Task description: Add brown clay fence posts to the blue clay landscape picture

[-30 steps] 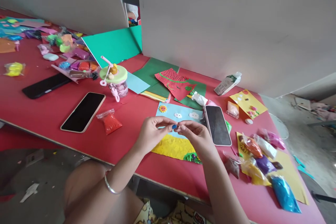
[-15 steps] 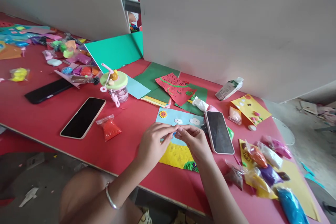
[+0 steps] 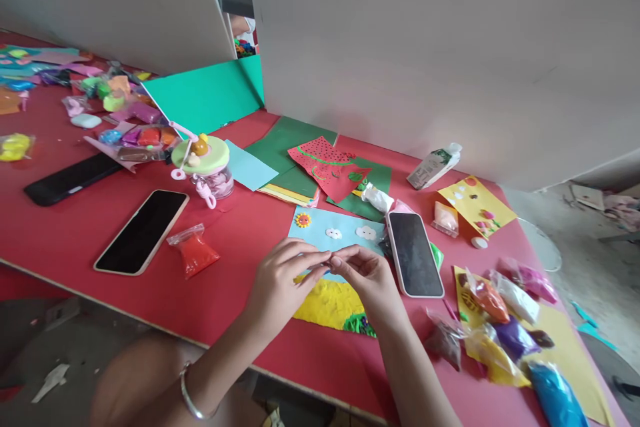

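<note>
My left hand (image 3: 285, 277) and my right hand (image 3: 367, 280) meet fingertip to fingertip, pinched together above a clay picture. Whatever lies between the fingertips is too small and hidden to name. Beneath them, the light blue card (image 3: 313, 233) carries a sun (image 3: 303, 220) and two white clouds with small faces. Yellow clay (image 3: 325, 307) covers its lower part, with a green clump (image 3: 357, 324) at the lower right corner. Close by my right hand, a phone in a pale case (image 3: 416, 255) overlaps the card's right side.
Bags of coloured clay (image 3: 517, 333) crowd the right side. A bag of red clay (image 3: 196, 252), another phone (image 3: 143, 233) and a lidded jar (image 3: 215, 170) stand left. Behind are a watermelon-patterned red sheet (image 3: 325, 163), a carton (image 3: 435, 165) and a grey partition (image 3: 425, 47).
The view has shifted slightly, so things on the left and middle appear farther left. My hands remain pinched together over the picture, with little change in the fingers.
</note>
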The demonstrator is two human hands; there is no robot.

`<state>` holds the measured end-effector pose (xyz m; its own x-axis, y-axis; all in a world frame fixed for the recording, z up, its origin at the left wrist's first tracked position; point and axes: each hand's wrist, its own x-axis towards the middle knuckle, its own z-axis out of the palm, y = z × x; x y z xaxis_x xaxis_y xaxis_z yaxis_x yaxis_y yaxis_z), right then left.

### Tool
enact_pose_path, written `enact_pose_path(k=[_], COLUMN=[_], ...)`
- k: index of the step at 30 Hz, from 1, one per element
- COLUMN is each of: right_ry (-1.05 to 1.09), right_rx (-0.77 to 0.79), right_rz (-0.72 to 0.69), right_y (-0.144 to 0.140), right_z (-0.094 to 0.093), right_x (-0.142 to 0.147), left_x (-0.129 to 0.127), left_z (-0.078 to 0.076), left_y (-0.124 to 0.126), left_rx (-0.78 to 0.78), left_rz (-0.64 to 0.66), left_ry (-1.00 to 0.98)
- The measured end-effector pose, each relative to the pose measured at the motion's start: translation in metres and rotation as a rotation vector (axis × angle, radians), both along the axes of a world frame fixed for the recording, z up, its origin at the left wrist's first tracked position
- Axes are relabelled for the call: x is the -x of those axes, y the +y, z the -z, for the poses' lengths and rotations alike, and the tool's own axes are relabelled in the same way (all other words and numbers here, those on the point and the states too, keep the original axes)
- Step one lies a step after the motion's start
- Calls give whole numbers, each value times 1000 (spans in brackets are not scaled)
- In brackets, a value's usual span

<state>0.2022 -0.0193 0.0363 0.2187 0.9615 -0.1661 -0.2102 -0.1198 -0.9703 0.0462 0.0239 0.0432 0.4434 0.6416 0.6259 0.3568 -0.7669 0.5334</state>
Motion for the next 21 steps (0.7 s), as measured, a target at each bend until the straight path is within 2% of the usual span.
enact_pose_path(k=[9, 12, 17, 19, 21], right_ry=[16, 28, 231, 320, 382], right_rx=[16, 14, 30, 43, 64], right_rz=[-62, -152, -307, -307, -246], right_y=[1, -1, -3, -3, -4], right_z=[0, 0, -2, -1, 1], right_x=[-2, -3, 2, 5, 8], left_x=[-4, -5, -4, -4, -5], left_z=[-2, -2, -5, -4, -3], left_y=[0, -1, -3, -3, -2], left_rx=[-6, -3, -39, -55, -101], left_rz=[10, 6, -3, -18, -20], left_ry=[-43, -73, -145, -123, -56])
